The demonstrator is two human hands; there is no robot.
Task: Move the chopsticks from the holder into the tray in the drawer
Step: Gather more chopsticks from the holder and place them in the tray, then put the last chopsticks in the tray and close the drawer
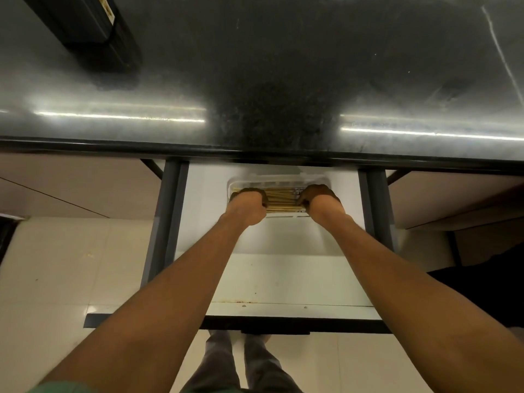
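Note:
A bundle of several pale wooden chopsticks (282, 199) lies lengthwise in a clear plastic tray (279, 178) at the back of an open white drawer (283, 279). My left hand (249, 204) is closed around the left end of the bundle. My right hand (320, 199) is closed around the right end. Both hands sit inside the tray and hide the chopstick tips. A long black holder (85, 26) lies on the dark countertop at the far left, away from both hands.
The dark stone countertop (283, 80) overhangs the back of the drawer just above the tray. Grey drawer rails (167, 217) run along both sides. The drawer's black front edge (283, 324) is near my legs. Pale floor tiles lie below.

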